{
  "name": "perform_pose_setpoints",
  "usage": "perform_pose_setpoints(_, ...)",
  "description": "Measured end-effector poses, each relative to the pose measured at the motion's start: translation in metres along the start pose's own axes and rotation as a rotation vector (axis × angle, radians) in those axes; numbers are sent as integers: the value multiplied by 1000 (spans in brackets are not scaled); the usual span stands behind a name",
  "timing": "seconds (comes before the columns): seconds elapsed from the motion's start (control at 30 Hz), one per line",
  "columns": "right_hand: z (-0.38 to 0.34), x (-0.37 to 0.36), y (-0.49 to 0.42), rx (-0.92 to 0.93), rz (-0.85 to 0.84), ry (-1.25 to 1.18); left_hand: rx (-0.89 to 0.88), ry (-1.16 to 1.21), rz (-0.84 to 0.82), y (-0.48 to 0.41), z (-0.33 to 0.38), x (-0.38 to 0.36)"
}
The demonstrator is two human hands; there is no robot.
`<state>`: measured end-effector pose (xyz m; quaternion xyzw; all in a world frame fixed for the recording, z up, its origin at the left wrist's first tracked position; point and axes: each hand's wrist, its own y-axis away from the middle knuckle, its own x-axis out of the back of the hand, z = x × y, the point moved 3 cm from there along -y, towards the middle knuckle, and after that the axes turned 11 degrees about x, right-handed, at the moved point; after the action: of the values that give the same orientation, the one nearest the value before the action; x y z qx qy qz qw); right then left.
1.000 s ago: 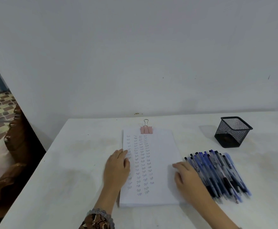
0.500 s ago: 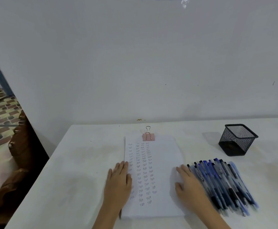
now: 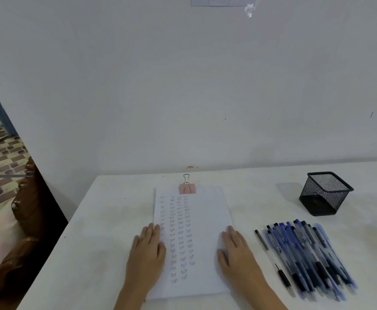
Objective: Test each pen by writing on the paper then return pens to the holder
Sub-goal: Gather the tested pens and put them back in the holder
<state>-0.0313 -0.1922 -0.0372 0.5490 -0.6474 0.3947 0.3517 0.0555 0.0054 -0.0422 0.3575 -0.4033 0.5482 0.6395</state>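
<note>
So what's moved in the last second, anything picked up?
The right hand drew left, away from the row of blue and black pens, and lies flat on the white clipped paper. Nothing taken hold of. The left hand, black mesh holder and pens stayed put.

**Materials & finish**

Paper: thin white sheets, matt, smooth. Clip: pink painted body w/ shiny wire handle, looks metal. Holder: black wire mesh, matt. Pens: plastic, blue/clear barrels, glossy; dark grips look rubbery. Table: white, matt, faintly smudged. Wall: pale matt paint.
</note>
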Motion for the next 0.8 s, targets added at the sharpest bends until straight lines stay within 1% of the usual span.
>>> perform_pose_setpoints(0.13,3,0,6,12,-11,3,12,-78,23,10,-3,-4)
perform_pose_setpoints(0.2,7,4,6,37,29,-35,-9,-191,53,11,-3,-4)
perform_pose_setpoints(0.23,10,9,6,43,83,-68,-25,-237,38,11,-4,-6)
perform_pose_setpoints(0.27,14,16,7,50,155,-99,-48,-305,-16,12,-3,-8)
perform_pose_setpoints(0.33,24,39,10,38,356,-164,-61,-418,15,11,-1,-14)
perform_pose_setpoints(0.37,31,54,13,4,469,-217,-45,-451,58,16,7,-5)
perform_pose_setpoints(0.4,40,68,15,-41,568,-274,-39,-467,57,19,17,-1)
perform_pose_setpoints(0.47,65,93,17,-128,754,-335,-14,-396,41,18,37,1)
perform_pose_setpoints(0.5,81,104,16,-174,844,-331,-36,-357,94,16,45,-2)
perform_pose_setpoints(0.53,97,112,15,-228,921,-329,0,-316,83,15,54,-4)
perform_pose_setpoints(0.6,129,123,11,-372,1020,-382,31,-222,107,13,71,-16)
perform_pose_setpoints(0.63,143,128,9,-441,1040,-416,44,-170,98,14,76,-23)
perform_pose_setpoints(0.7,165,136,3,-518,1018,-454,83,-83,91,16,82,-36)
perform_pose_setpoints(0.8,188,142,-10,-528,945,-523,76,-62,72,16,84,-47)
